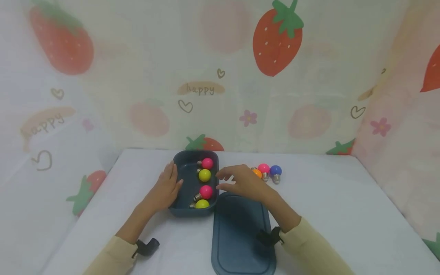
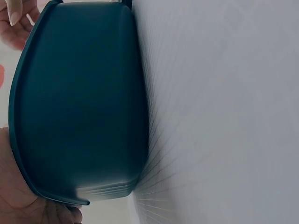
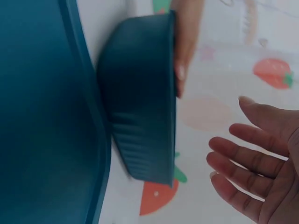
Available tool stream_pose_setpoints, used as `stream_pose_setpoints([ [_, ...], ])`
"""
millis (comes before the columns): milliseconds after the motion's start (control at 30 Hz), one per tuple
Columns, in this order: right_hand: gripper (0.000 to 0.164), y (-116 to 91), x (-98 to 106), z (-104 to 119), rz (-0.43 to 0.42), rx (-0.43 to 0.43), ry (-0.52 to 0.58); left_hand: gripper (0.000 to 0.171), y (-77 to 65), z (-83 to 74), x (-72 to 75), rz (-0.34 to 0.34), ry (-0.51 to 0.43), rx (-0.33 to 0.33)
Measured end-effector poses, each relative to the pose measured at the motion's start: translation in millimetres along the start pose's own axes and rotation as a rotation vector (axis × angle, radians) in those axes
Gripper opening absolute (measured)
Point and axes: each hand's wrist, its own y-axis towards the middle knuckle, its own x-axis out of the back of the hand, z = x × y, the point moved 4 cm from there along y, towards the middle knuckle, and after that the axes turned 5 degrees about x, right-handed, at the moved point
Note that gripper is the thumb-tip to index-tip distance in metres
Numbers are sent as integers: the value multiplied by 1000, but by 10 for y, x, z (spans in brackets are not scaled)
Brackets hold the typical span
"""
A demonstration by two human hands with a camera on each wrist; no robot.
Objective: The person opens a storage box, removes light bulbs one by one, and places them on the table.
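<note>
A dark blue-green box (image 1: 185, 183) stands on the table. Inside, along its right side, lie two pink light bulbs (image 1: 207, 163) and two yellow light bulbs (image 1: 204, 175). My left hand (image 1: 166, 187) rests on the left rim of the box with its fingers straight. Just above the right rim hovers my right hand (image 1: 242, 182), fingers loosely bent and apart, with nothing held. In the right wrist view, my right hand (image 3: 261, 158) shows spread fingers beside the box (image 3: 140, 98). The box wall (image 2: 84, 98) fills much of the left wrist view.
A matching lid (image 1: 242, 236) lies flat in front of the box, to its right. Beyond my right hand sit an orange bulb (image 1: 257, 173), a pink bulb (image 1: 263, 168) and a blue bulb (image 1: 275, 170) on the white tablecloth (image 1: 330, 214). A strawberry-print curtain (image 1: 154, 76) surrounds the table.
</note>
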Motion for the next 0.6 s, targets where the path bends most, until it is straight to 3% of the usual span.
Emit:
stream_pose_setpoints([
  [133, 38, 105, -132, 89, 116, -6, -30, 66, 9, 3, -2, 4, -2, 2],
  [267, 33, 233, -263, 185, 213, 53, -65, 66, 23, 10, -7, 8, -1, -1],
  [433, 28, 351, -404, 232, 291, 102, -101, 66, 22, 29, -21, 4, -6, -8],
  [600, 26, 418, -531, 237, 353, 111, -55, 66, 12, 47, -22, 6, -6, -4],
])
